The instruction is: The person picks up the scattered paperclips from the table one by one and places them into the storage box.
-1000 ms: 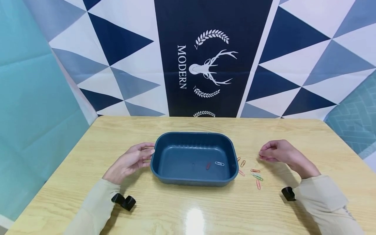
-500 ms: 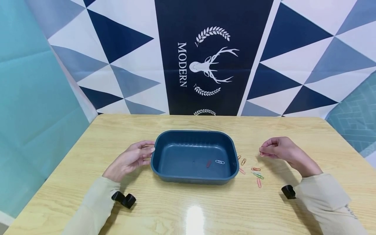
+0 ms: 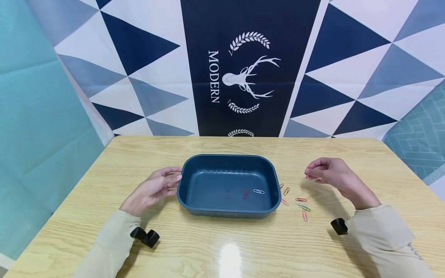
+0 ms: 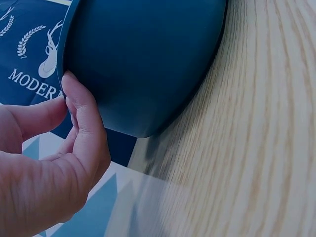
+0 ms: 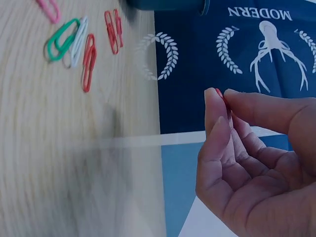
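A dark blue plastic basin (image 3: 227,185) stands on the table, with a white paper clip (image 3: 259,191) and a red one (image 3: 245,194) inside it. My left hand (image 3: 156,189) is at its left end; in the left wrist view, thumb and index finger pinch its rim (image 4: 63,54). Over the table to the right of the basin, my right hand (image 3: 332,175) pinches a small red paper clip (image 5: 220,94) between thumb and index fingertip, most of it hidden by the fingers.
Several loose paper clips lie between basin and right hand, among them a green one (image 5: 61,39), a red one (image 5: 89,61) and a pink one (image 3: 304,216). A patterned cloth (image 3: 156,58) hangs behind the wooden table (image 3: 194,247).
My right hand has risen slightly with the red paper clip in its fingertips. The left hand and the basin keep their place.
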Motion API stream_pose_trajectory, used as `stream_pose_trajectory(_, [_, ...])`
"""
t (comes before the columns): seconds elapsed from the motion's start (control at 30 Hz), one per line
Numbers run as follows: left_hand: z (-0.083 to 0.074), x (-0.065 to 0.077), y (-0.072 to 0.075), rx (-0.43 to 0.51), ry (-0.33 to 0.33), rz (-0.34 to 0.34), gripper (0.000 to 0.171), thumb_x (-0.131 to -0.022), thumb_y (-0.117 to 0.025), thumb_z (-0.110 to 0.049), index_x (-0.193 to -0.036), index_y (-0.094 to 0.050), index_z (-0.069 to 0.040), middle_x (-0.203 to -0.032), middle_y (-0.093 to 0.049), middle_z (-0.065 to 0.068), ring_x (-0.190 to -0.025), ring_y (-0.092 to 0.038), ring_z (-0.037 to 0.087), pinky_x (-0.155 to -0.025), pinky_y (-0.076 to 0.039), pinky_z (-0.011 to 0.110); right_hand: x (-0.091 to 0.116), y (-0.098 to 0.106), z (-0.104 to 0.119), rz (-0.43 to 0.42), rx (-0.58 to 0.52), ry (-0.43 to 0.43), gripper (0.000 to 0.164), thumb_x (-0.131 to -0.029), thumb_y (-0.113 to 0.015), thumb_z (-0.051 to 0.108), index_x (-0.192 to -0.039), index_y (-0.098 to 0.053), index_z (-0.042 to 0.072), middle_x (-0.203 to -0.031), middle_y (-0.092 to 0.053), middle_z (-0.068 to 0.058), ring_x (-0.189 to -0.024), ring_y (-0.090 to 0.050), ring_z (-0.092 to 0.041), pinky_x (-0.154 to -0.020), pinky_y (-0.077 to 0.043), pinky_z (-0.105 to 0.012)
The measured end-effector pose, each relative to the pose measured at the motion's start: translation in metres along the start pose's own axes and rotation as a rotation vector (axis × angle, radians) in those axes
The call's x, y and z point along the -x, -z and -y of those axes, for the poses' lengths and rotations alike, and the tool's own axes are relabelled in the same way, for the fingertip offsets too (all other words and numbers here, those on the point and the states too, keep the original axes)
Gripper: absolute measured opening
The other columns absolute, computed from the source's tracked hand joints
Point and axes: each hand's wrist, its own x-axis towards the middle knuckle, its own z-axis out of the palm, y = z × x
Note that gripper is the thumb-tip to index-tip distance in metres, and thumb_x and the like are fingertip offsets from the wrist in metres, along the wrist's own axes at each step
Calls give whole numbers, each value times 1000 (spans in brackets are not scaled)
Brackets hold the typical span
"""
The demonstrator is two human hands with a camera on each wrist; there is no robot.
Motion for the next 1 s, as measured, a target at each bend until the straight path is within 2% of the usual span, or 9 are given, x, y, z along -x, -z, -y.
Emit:
stream_pose_trajectory(0.23, [-3, 0, -1, -1, 2, -5, 40, -100, -45, 2, -137, -32, 10, -98, -59, 6, -77, -60, 13, -73, -56, 30, 5, -8, 16, 4, -23, 40, 26, -94, -63, 12, -107, -55, -9, -88, -69, -4, -79, -66, -10, -73, -55, -30])
stream_pose_trajectory(0.5, [-5, 2, 0, 7, -6, 10, 42, -100, -47, 1, -137, -32, 10, -102, -60, 7, -80, -62, 14, -75, -56, 30, 10, -28, 45, 2, 28, 105, 26, -94, -60, 9, -111, -56, -11, -94, -68, -13, -80, -66, -15, -74, -56, -33])
stream_pose_trajectory(0.83, [-5, 2, -1, 9, -13, 15, 38, -100, -47, 1, -135, -35, 9, -100, -60, 6, -79, -62, 13, -75, -56, 30, 2, -56, 77, 42, -4, 125, 26, -94, -61, 10, -111, -59, -9, -87, -69, -9, -81, -66, -17, -75, -55, -34])
stream_pose_trajectory(1.0, [-3, 1, -2, 17, -3, 15, 37, -100, -47, 2, -133, -34, 10, -94, -60, 5, -75, -61, 12, -70, -55, 27, -3, -69, 85, 75, -54, 133, 28, -95, -61, 10, -112, -59, -12, -91, -69, -13, -80, -66, -15, -75, -56, -32])
